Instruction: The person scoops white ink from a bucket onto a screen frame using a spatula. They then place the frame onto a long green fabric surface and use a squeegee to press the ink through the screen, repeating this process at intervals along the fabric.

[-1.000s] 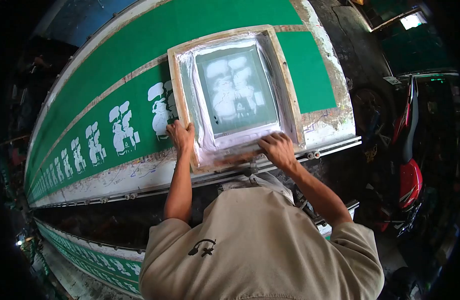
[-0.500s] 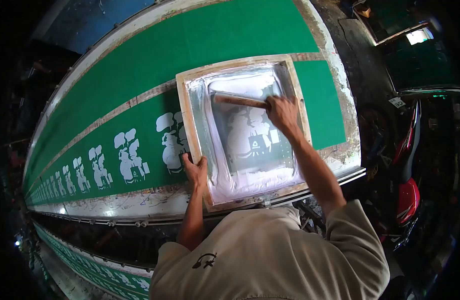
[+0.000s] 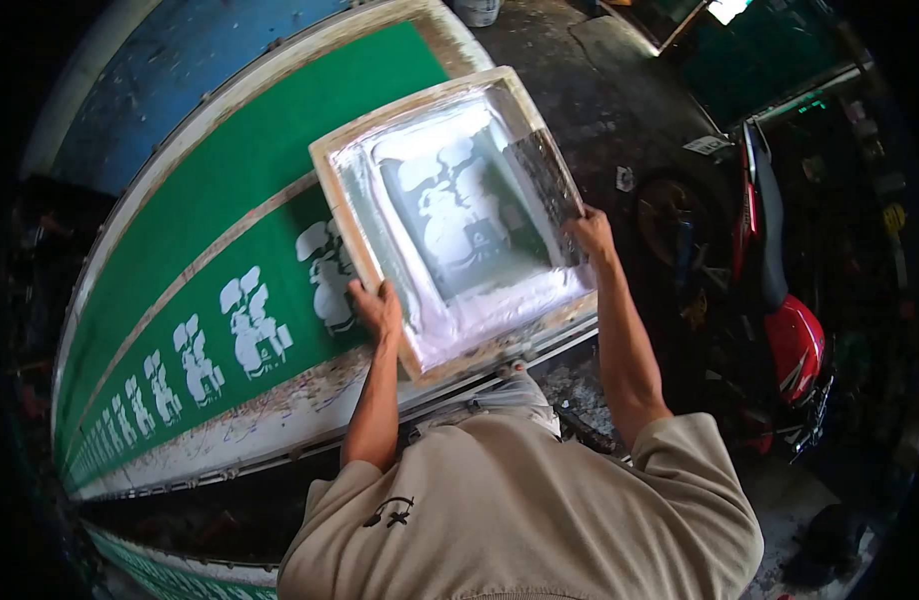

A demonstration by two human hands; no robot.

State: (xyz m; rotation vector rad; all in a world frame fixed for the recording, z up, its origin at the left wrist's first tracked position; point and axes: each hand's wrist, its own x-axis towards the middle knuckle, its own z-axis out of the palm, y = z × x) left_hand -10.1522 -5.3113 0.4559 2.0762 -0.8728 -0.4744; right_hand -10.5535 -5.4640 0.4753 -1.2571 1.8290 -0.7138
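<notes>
A wooden-framed printing screen (image 3: pixel 442 364) is between my two hands, over the near right end of a long table. My left hand (image 3: pixel 380 309) is closed round its left side rail, low down. On the right rail, my right hand (image 3: pixel 592 236) grips the frame close to the lower end of a dark squeegee (image 3: pixel 540 185), which leans along the inside of that rail. Pale ink (image 3: pixel 500 305) lies thick along the near inner edge and up the left side. Through the mesh shows a light figure design (image 3: pixel 465 215).
Green fabric (image 3: pixel 265 165) covers the long table (image 3: pixel 250 430), with a row of white printed figures (image 3: pixel 252 325) running to the left. A red motorcycle (image 3: pixel 795 340) stands to the right. A second table with green fabric (image 3: pixel 170 570) is at lower left.
My right hand has moved from the squeegee handle to the right rail. The squeegee has gone from mid-screen to the right inner side. The screen now appears tilted and shifted up-left in view.
</notes>
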